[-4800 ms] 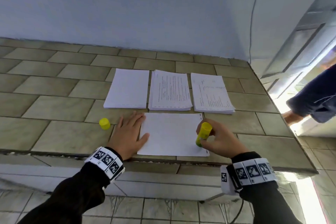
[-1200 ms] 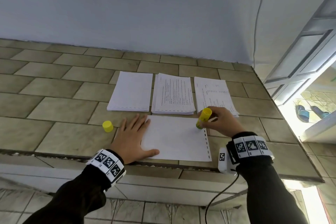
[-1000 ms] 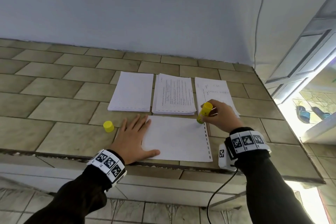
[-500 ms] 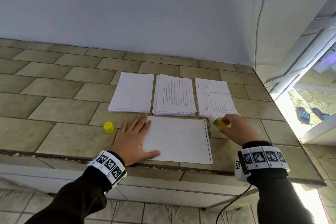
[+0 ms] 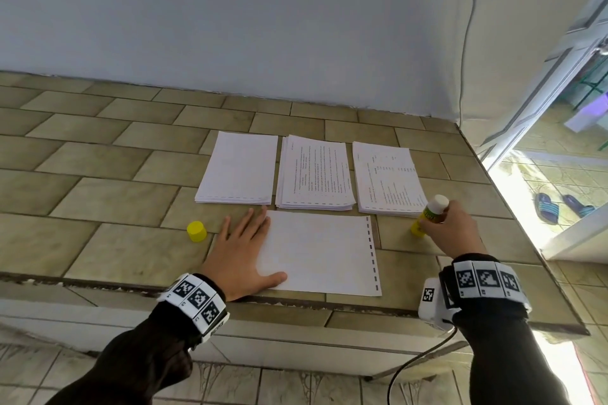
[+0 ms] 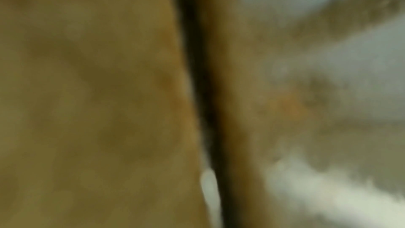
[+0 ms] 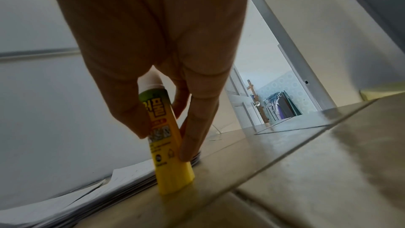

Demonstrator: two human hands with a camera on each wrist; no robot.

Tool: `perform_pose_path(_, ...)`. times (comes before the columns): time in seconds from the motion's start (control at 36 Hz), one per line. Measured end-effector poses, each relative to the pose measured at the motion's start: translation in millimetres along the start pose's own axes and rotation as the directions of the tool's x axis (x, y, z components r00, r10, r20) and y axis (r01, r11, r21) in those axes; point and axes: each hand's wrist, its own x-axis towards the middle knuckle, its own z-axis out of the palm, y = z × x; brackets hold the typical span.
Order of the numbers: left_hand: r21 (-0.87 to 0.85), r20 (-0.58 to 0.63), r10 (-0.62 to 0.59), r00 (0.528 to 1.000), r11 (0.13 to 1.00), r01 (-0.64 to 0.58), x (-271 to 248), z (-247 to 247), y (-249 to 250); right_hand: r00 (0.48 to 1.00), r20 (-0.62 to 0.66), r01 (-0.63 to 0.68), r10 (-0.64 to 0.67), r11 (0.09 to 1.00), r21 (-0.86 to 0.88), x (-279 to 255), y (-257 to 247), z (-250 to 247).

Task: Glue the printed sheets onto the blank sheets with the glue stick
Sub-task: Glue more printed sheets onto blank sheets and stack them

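The glue stick (image 5: 427,216) is being stood upright on the tiled counter (image 5: 108,200), just beside the printed stack (image 5: 386,179), pinched by the right hand (image 5: 452,228). The blank sheet (image 5: 324,253) is being pressed flat by the left hand (image 5: 238,256), fingers straight.

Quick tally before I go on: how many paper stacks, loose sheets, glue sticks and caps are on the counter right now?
Paper stacks: 3, namely blank stack, middle printed stack, right printed stack
Loose sheets: 1, the single blank sheet
Glue sticks: 1, the glue stick
Caps: 1, the yellow cap
Total: 6
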Motion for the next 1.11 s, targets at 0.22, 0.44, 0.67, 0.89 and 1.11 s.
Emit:
perform_pose_path(0.22, -0.017, -0.008, -0.003, 1.0, 1.0, 0.003, -1, -1, 1, 0.97, 0.21, -0.084, 0.119, 0.982, -0.169, -16, 4, 15)
perform_pose_path(0.44, -0.052, -0.038, -0.007, 0.999, 0.999, 0.005, -1, -1, 0, 0.964, 0.191, 0.207, -0.183, 0.972, -0.115, -19, -58, 41)
perform_pose_path(0.67, -0.087, -0.064, 0.0, 0.998, 0.996, -0.006, -1, 1, -1, 0.977, 0.074, 0.212, -0.199, 0.918, -0.334, 29, -82, 68)
perform_pose_path(0.89, -0.118, -0.108, 0.008, 0.994, 0.993, -0.021, -1, 6, -5, 0.981, 0.156, 0.174, -0.115, 0.872, -0.457, 48, -76, 75)
perform_pose_path(1.11, -0.188, -0.161, 0.01, 0.987, 0.981, -0.04, 1, 11, -8, 0.986, 0.055, 0.166, -0.156, 0.92, -0.354, 56, -73, 71)
